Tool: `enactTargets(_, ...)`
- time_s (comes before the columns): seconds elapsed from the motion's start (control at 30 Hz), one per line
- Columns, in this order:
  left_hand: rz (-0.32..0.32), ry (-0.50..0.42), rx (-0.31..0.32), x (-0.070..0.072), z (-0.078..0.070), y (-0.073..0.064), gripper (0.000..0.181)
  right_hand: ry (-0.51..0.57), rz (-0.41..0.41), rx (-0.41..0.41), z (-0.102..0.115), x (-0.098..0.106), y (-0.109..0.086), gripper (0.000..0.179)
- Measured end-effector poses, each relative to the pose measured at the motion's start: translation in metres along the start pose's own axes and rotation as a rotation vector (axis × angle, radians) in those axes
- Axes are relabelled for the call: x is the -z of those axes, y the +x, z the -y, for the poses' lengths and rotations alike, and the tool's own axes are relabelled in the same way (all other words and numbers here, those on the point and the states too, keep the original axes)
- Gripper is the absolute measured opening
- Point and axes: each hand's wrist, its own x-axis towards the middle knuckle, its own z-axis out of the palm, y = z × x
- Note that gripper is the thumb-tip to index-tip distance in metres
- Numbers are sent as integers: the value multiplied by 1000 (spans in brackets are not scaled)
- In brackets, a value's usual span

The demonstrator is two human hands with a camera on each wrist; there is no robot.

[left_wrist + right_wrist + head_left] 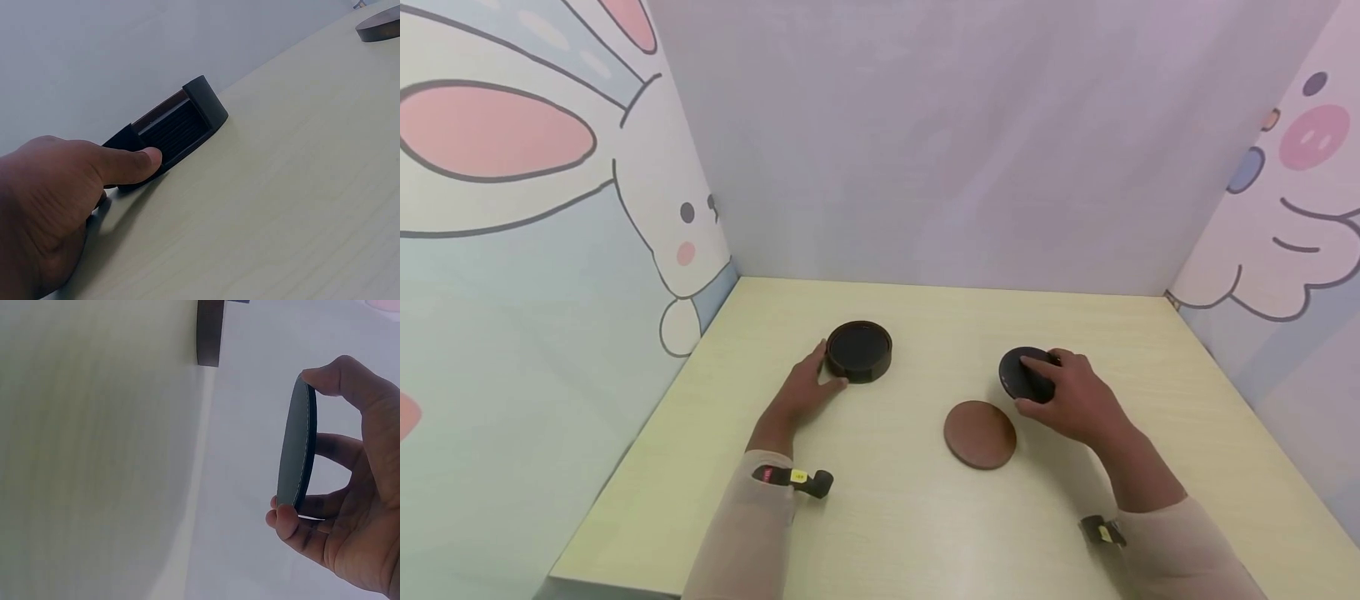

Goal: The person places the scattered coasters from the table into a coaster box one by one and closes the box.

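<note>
My left hand (805,390) grips the near left side of a round black coaster holder (860,375), its thumb at the front gap. Through that gap in the left wrist view, a stack of dark layers (178,128) shows inside the holder (209,103). To the right, my right hand (1078,400) holds a round black coaster (1026,372) by its edge, with one finger lying across the top. The right wrist view shows this coaster (295,444) raised above the table, pale stitching along its rim, pinched between thumb and fingers.
A round brown disc (980,434) lies flat on the pale wooden table (880,517), between the hands and nearer the right one. A plain grey backdrop (955,150) stands behind the table, with cartoon-printed panels (512,333) at both sides.
</note>
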Motion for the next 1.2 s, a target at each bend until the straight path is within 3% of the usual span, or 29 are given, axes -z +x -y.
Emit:
enactTargets(0.7, 7, 8, 26, 1, -3, -1, 97, 10, 23, -5, 31, 0, 12, 69)
enactTargets(1.2, 7, -9, 12, 1, -1, -2, 97, 101, 21, -31, 83, -1, 40, 69)
